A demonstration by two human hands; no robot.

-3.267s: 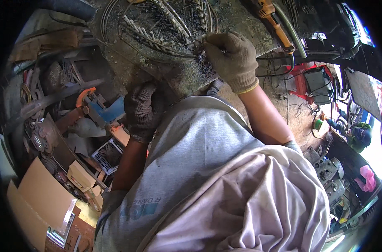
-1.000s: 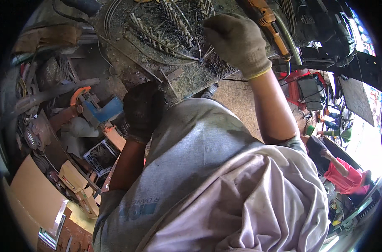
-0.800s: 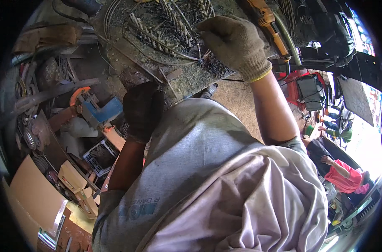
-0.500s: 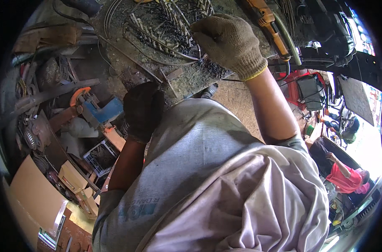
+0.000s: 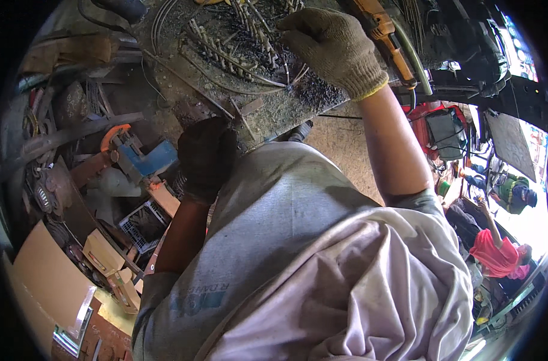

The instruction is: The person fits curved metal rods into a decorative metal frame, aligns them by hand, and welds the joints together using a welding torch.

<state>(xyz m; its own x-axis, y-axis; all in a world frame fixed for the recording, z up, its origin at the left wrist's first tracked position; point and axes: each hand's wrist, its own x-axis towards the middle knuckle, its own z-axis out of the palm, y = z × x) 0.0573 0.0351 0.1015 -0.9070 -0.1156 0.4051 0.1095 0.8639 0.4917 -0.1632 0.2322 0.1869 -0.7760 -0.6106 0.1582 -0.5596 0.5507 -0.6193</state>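
Note:
My left hand (image 5: 206, 157), in a dark glove, rests at the near edge of the metal workbench (image 5: 265, 127). Its fingers look curled; shadow hides what they may hold. The end of a long thin metal rod (image 5: 186, 85) lies just beyond it, beside a short thin rod (image 5: 242, 119). Over the bench's right part is my right hand (image 5: 334, 53), in a tan knit glove with a yellow cuff. Its fingers are curled together, and anything in them is hidden. To its left lie rods with rows of short metal stubs (image 5: 216, 51) and a bent rod (image 5: 238, 90).
An orange power tool (image 5: 385, 36) lies right of my right hand. At left are a blue and orange machine part (image 5: 142, 157), a plastic crate (image 5: 144, 225) and cardboard boxes (image 5: 105, 259). Two people are at far right, one in a red shirt (image 5: 493, 253). Dark grit covers the bench.
My right hand has moved slightly right and away from me, still curled. My left hand has barely moved. At far right, the person in dark clothing has shifted.

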